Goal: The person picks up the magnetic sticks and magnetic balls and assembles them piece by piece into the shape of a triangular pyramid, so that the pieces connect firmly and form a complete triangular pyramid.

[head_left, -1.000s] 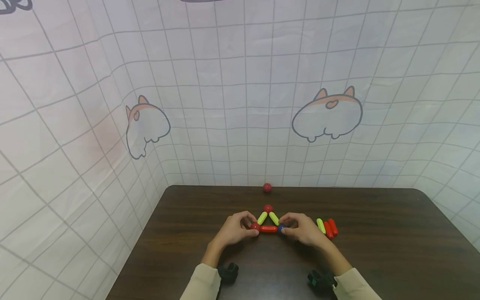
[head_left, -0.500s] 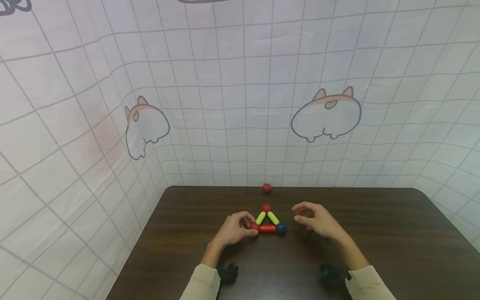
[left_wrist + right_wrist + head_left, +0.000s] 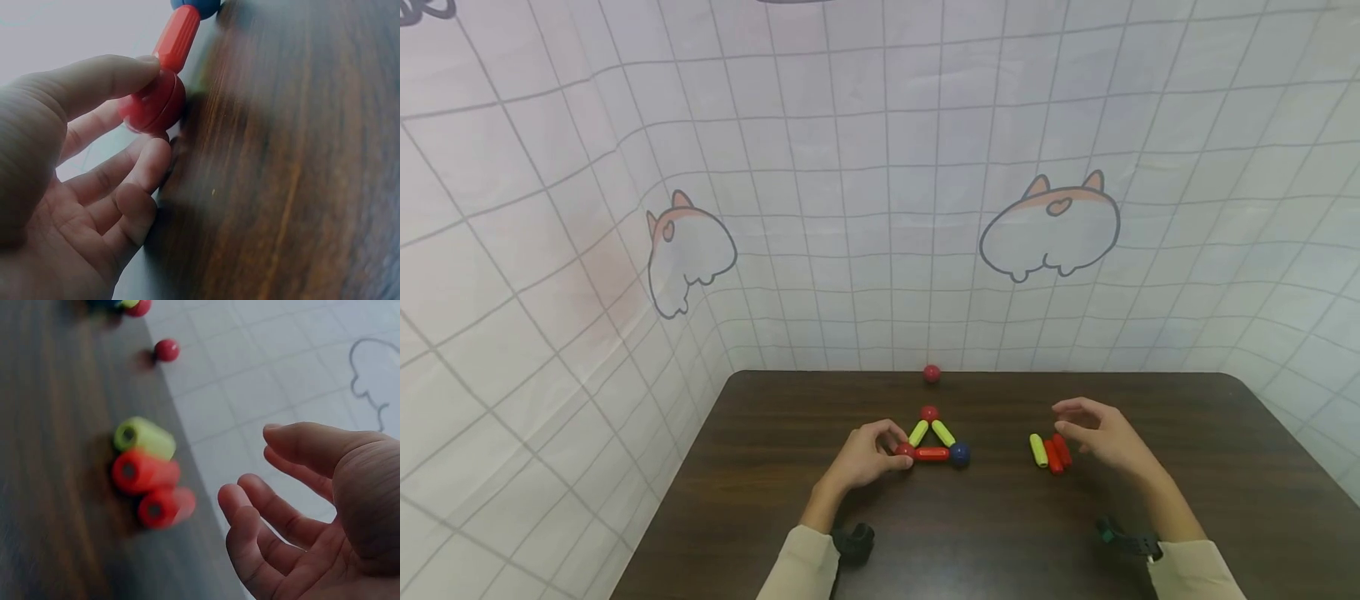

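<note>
A triangle of rods and balls lies on the dark wooden table (image 3: 985, 533). Its base is a red rod (image 3: 932, 454) between a red ball (image 3: 155, 103) and a blue ball (image 3: 960, 453). Two yellow-green rods (image 3: 943, 433) run up to another red ball (image 3: 929, 413) at the top. My left hand (image 3: 867, 454) pinches the red ball at the left corner between thumb and fingers. My right hand (image 3: 1105, 433) hovers with relaxed, parted fingers beside a loose yellow-green rod (image 3: 1038, 450) and two red rods (image 3: 147, 472), holding nothing.
A single red ball (image 3: 932, 373) sits at the table's far edge, behind the triangle. Beyond that edge hangs a white gridded cloth (image 3: 865, 208) with animal drawings; it also covers the left side. A dark wrist camera (image 3: 855, 543) is strapped at the left wrist.
My right hand has let go of the blue ball and moved right, past the triangle, to the loose rods. My left hand stays on the left red ball.
</note>
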A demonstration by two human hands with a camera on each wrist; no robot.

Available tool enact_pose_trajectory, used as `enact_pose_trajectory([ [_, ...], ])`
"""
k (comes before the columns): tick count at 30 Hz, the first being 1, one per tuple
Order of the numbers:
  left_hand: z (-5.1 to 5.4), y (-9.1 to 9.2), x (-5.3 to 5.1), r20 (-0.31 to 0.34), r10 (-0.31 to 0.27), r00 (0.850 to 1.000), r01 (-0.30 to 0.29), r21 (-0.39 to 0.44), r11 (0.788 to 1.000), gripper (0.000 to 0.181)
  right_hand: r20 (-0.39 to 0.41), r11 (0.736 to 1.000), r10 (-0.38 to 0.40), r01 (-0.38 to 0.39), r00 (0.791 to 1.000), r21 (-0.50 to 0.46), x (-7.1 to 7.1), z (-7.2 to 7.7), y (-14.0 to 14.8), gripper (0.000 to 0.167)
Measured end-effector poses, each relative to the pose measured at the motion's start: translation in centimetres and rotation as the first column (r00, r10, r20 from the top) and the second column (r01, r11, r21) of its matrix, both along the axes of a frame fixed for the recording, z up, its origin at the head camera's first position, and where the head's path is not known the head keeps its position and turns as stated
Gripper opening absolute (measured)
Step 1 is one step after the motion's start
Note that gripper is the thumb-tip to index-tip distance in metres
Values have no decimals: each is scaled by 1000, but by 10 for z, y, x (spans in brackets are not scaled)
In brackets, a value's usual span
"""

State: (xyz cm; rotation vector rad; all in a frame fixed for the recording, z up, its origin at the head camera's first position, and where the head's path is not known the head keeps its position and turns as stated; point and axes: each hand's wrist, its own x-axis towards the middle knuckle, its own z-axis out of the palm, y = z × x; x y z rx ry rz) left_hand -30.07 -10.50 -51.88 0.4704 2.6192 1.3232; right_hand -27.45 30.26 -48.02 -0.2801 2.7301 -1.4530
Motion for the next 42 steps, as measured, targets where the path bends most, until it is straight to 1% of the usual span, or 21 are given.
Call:
enact_pose_trajectory([
  [6,-3,-1,0,-3,-1,1000,1,2,1000,27,36,997,-20,17,999,70,-2,-17,9,40],
  [8,-4,-1,0,-8,-7,1000,7,6,1000,27,49,996,-15,11,999,91,-2,-21,11,40],
  [14,-4,0,0,-11,-16,1000,16,13,1000,25,88,994,-18,8,996,109,-3,-26,13,42],
  [23,-3,1,0,-7,-14,1000,14,13,1000,26,71,988,-45,34,996,151,-3,-28,20,38],
  [27,-4,1,0,-7,-11,1000,11,10,1000,26,74,985,-49,36,996,167,-3,-27,18,42],
  [30,-4,0,0,-3,-6,1000,6,10,1000,25,66,978,-56,42,996,204,-4,-27,16,44],
  [35,-5,0,-2,-5,-6,1000,6,18,1000,25,40,963,-69,56,997,263,-6,-28,15,40],
  [42,-5,-1,-2,-4,-4,1000,4,21,1000,24,2,960,-59,56,998,273,-7,-27,17,36],
])
